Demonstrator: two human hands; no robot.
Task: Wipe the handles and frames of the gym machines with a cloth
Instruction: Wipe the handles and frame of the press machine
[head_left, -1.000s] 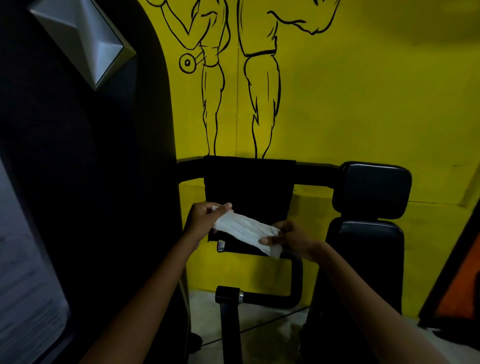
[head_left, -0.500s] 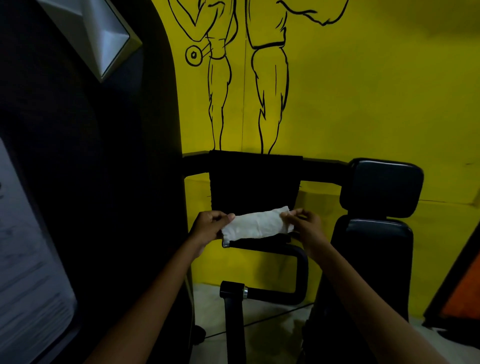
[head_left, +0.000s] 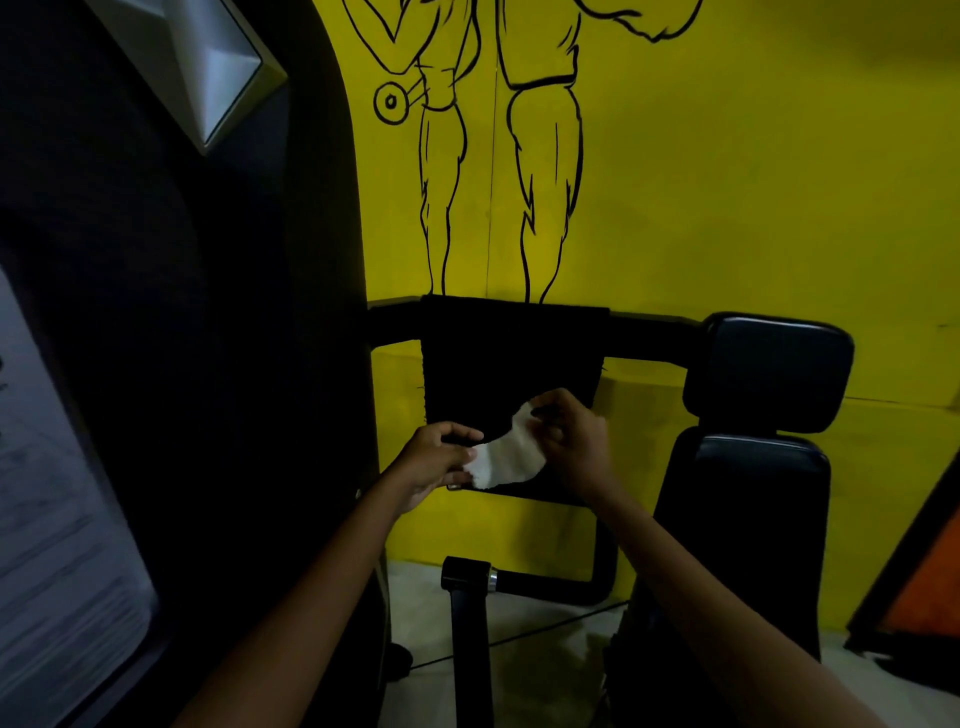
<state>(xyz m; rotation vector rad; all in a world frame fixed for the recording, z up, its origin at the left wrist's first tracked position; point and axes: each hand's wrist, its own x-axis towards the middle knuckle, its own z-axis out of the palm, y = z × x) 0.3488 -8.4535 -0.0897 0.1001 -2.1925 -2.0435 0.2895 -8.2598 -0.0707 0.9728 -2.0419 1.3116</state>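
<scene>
A white cloth (head_left: 506, 454) is bunched between both hands in front of a black gym machine. My left hand (head_left: 434, 460) pinches its lower left end. My right hand (head_left: 569, 439) grips its upper right end with curled fingers. Behind the cloth a dark towel (head_left: 511, 353) hangs over the machine's horizontal black frame bar (head_left: 649, 338). A curved black handle bar (head_left: 597, 561) runs below the hands to a post (head_left: 467, 597) with a chrome collar.
A padded black seat back with headrest (head_left: 774, 371) stands at the right. The machine's tall black shroud (head_left: 208, 364) fills the left. Behind is a yellow wall (head_left: 753, 182) with drawn figures. An orange panel (head_left: 930, 582) leans at the far right. Pale floor lies below.
The cloth, stretched level between both hands half a second ago, is now bunched shorter and tilted, with my right hand raised and closer to my left.
</scene>
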